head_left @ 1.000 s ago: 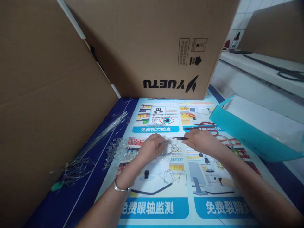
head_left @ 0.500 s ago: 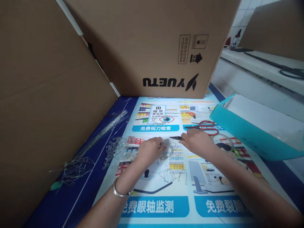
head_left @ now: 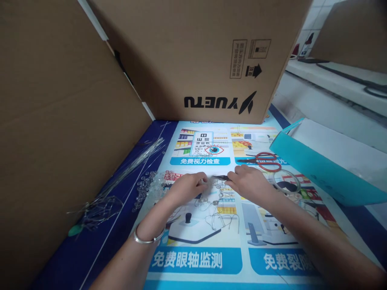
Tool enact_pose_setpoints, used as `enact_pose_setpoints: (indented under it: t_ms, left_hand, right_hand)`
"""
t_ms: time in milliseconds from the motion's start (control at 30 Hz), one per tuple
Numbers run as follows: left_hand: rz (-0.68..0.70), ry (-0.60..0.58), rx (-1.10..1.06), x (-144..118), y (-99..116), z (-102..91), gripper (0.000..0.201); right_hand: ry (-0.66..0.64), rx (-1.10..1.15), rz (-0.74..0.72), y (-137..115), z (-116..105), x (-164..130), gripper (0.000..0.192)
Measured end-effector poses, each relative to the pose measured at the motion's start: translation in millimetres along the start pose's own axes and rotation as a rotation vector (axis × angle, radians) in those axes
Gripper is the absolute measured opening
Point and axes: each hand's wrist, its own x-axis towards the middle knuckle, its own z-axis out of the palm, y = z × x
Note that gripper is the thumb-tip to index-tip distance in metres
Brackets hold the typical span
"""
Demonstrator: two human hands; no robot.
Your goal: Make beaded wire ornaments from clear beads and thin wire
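Bag, teal paper (head_left: 317, 171): contents hidden | right hand (head_left: 249, 183): grip pinches slim dark tweezers (head_left: 220, 177) | left hand (head_left: 186, 188): grip closed on thin bent wire (head_left: 211, 193) | clear beads (head_left: 148, 187) piled on glossy surface (head_left: 196, 257)

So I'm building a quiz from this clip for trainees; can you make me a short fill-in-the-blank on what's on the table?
1. The right hand holds a dark pair of ____ whose tip points toward the left hand.
2. The scissors beyond the right hand have ____ handles.
3. The left wrist wears a silver ____.
4. The paper bag lying at the right is ____ in colour.

Missing words: pliers; red; bangle; teal
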Motion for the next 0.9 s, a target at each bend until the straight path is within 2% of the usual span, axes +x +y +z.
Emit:
enact_pose_setpoints:
  t_ms: [233,433,733,900]
  left_hand:
    - [0.076,0.036,-0.135,2,-3,11.6,0.019]
    - [0.074,0.136,-0.18,-2,0,21.2,0.018]
    - [0.032,0.247,-0.069,-8,7,34.3,0.017]
    - [0.023,0.253,-0.022,-7,10,37.7,0.014]
  right_hand:
    - [0.026,-0.043,0.002,-2,4,0,0.035]
    - [0.012,-0.07,0.009,-1,3,0,0.037]
    - [-0.014,-0.108,-0.002,-3,0,-3,0.036]
    - [-0.017,-0.091,-0.014,-3,0,-3,0.035]
